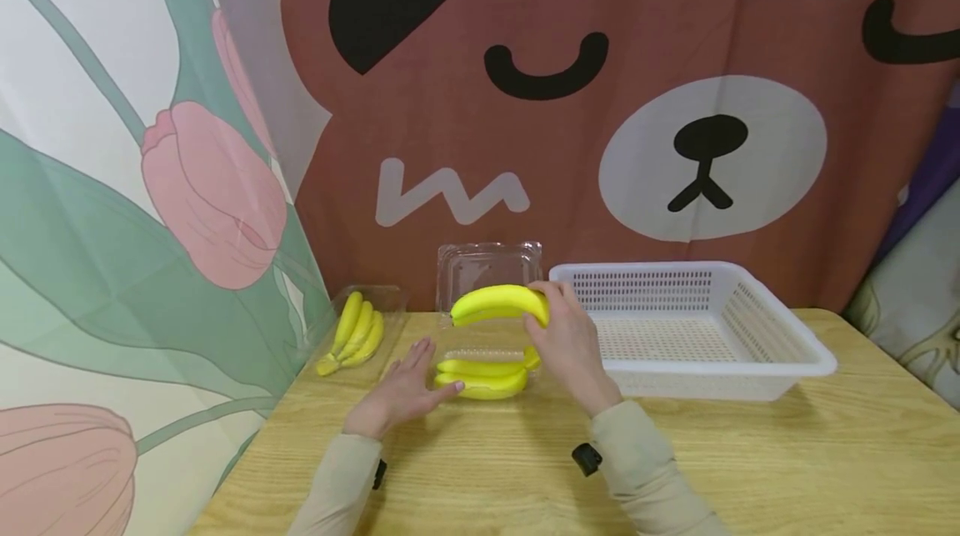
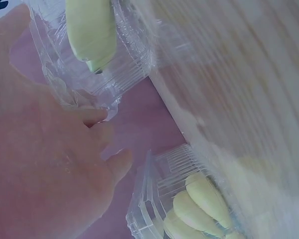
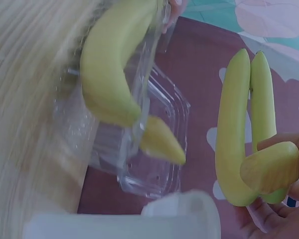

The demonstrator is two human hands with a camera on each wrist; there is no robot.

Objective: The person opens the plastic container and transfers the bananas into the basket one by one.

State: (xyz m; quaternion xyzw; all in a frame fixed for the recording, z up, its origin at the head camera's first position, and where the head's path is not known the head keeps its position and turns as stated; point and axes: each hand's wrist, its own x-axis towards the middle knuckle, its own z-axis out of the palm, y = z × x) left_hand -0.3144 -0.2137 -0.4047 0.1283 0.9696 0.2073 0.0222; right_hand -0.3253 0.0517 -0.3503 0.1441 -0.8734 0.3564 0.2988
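Observation:
My right hand (image 1: 573, 344) grips a small bunch of yellow bananas (image 1: 498, 300) by the stem end, raised above a clear plastic clamshell box. Two bananas of this bunch show in the right wrist view. The box's lid (image 1: 489, 257) stands up at the back, and another bunch of bananas (image 1: 480, 384) lies in its base. At the left end of the box is my left hand (image 1: 401, 390), fingers extended and thumb reaching over the near edge. A fingertip appears to touch the plastic (image 2: 77, 97) in the left wrist view.
A second clear box (image 1: 393, 296) with bananas (image 1: 356, 332) stands at the back left of the wooden table (image 1: 487, 478). A white perforated basket (image 1: 720, 368) stands to the right of the clamshell box. Behind the table hangs a brown bear-print curtain (image 1: 555, 144).

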